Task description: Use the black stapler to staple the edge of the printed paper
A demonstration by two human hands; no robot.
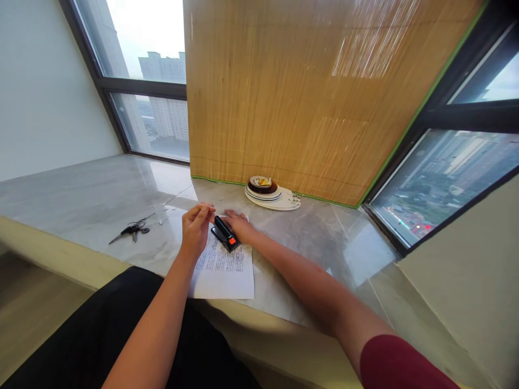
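A printed sheet of paper (224,270) lies on the grey marble sill (101,200), reaching to its front edge. A small black stapler with an orange tab (225,234) rests on the top of the sheet. My right hand (239,223) lies flat on the paper's far edge just behind the stapler, fingers stretched out. My left hand (195,227) hovers at the sheet's upper left corner, thumb and fingertips pinched together; what they pinch is too small to make out.
A bunch of keys (132,230) lies on the sill to the left. Stacked plates with a small dish on top (271,192) stand at the back against a bamboo blind (308,92). Windows flank both sides. My black-clad lap is below the sill.
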